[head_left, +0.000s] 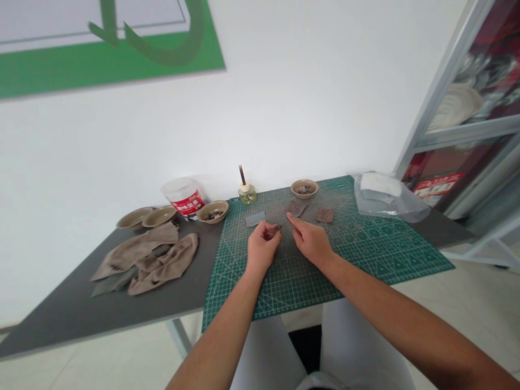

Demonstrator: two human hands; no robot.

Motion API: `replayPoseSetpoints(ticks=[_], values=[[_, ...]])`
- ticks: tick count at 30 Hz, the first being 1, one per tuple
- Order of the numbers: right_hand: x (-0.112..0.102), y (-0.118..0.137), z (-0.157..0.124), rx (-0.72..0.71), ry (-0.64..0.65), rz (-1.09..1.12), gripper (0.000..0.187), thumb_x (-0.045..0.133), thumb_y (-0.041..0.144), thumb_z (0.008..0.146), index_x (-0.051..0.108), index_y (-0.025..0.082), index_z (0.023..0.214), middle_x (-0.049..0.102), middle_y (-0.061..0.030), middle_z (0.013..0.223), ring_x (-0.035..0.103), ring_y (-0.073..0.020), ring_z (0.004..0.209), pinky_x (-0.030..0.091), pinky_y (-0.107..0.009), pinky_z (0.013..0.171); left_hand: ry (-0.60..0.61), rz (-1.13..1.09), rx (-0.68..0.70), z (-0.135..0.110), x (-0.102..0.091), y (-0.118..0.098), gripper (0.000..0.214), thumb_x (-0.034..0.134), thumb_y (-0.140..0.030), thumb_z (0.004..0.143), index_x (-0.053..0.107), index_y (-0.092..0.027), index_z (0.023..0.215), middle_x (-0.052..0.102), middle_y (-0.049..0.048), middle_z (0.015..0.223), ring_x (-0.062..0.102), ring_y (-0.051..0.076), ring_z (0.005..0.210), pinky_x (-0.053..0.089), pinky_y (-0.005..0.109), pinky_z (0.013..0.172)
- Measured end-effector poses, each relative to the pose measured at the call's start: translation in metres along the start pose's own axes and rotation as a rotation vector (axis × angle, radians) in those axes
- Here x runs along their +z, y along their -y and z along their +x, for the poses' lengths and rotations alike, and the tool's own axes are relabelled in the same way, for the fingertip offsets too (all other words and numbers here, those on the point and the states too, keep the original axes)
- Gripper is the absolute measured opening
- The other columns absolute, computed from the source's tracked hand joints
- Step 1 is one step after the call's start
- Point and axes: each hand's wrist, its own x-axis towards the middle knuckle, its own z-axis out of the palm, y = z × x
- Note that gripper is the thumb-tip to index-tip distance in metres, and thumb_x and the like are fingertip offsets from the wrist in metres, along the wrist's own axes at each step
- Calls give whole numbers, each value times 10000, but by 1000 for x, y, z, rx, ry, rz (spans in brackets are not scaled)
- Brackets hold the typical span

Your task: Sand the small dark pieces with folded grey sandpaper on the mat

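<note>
My left hand (262, 249) is closed in a pinch over the green cutting mat (292, 287). A small dark piece (278, 228) shows at its fingertips, too small to name. My right hand (312, 239) points with its index finger stretched out, the fingertip at the lower edge of a brown cloth patch (296, 208); whether it touches cannot be told. Its other fingers are curled, and I see nothing held in them. Right of that lies a second brown patch (325, 215). A grey-blue rectangle (255, 219) lies just beyond my left hand.
Small bowls with dark bits (304, 188) (213, 212) stand along the wall. A glass bottle with a brush (247, 193), a white tub (183, 196), stacked bowls (159, 216), and brown cloths (162, 262) are left. A clear plastic bag (390, 197) lies right.
</note>
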Motion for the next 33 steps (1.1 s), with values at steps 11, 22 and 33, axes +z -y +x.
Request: replayPoseSetpoints(ticks=[11, 22, 33], values=[[2, 9, -2, -155, 146, -151, 463, 398, 188, 935, 453, 169, 1394, 487, -98, 1397, 606, -210, 1123, 490, -336, 929, -24, 152, -25, 0, -1, -5, 99, 635, -237, 721, 572, -172, 680, 592, -30, 605, 535, 116, 568, 406, 222, 556], [2, -3, 5, 129, 80, -12, 396, 482, 197, 882, 593, 205, 1263, 686, -78, 1150, 663, -225, 991, 492, -338, 891, -97, -19, -11, 0, -3, -1, 159, 665, -303, 755, 571, -181, 793, 582, -30, 664, 559, 112, 581, 434, 223, 568], [11, -20, 11, 190, 61, 272, 468, 684, 193, 719, 574, 177, 1174, 665, -66, 979, 597, -208, 924, 452, -351, 857, -82, -115, 6, 4, -4, -2, 265, 647, -353, 789, 634, -174, 985, 642, 21, 795, 618, 134, 688, 504, 263, 677]])
